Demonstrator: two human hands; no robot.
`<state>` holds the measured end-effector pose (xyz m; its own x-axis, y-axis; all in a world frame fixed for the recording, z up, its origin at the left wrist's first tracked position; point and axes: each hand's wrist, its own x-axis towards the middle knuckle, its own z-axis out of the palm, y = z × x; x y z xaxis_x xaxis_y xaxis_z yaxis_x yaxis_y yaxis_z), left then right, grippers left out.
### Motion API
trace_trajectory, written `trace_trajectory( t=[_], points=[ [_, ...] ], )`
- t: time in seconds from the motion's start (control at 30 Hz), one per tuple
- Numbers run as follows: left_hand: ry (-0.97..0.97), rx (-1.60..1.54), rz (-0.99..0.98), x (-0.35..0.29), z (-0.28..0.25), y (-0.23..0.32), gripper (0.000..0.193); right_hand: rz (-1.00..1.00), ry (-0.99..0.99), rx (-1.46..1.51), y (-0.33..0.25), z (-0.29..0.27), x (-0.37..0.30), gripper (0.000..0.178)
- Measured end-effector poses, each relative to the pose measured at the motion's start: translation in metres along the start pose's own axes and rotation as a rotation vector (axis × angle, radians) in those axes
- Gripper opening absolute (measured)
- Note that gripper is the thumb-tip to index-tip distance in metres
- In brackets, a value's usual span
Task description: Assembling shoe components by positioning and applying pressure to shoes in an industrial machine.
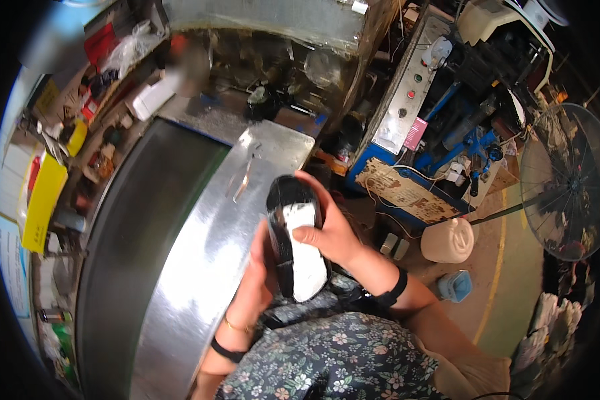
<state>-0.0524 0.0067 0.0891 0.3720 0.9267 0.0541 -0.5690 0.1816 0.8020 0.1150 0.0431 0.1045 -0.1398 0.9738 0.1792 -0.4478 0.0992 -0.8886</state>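
Observation:
Above the near edge of the metal tabletop (187, 280), a black shoe (283, 250) is held upright, a long white patch (307, 260) on its sole-shaped face turned up toward me. My right hand (333, 233) wraps its right side, thumb pressed on the white patch. Against the left side rests my left hand (259, 267), slightly blurred, its fingers partly hidden by the shoe. Below the shoe, glossy dark material (300, 310) lies at my lap, over a floral apron (340, 357). A thin metal tool (243, 183) lies on the tabletop beyond the shoe.
Left of the tabletop runs a dark conveyor belt (137, 233). A cluttered shelf with a yellow box (43, 203) lines the far left. At right stand a blue machine with a button panel (413, 87), a beige jug (447, 241), a blue bin (455, 287) and a round fan (570, 180).

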Motion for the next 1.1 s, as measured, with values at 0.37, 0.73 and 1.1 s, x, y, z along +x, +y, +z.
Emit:
trace_trajectory(
  t=[0.37, 0.73, 1.1],
  points=[
    [-0.314, 0.888, 0.162, -0.024, 0.042, -0.002, 0.116, -0.058, -0.559, -0.476, -0.038, -0.027, -0.103, 0.117],
    [-0.357, 0.933, 0.1, -0.011, 0.057, -0.006, 0.064, -0.007, -0.394, -0.491, -0.042, -0.031, -0.107, 0.068],
    [0.226, 0.323, -0.231, 0.061, 0.039, -0.031, 0.019, 0.291, -0.023, -0.043, -0.008, -0.047, -0.028, 0.03]
  ],
)
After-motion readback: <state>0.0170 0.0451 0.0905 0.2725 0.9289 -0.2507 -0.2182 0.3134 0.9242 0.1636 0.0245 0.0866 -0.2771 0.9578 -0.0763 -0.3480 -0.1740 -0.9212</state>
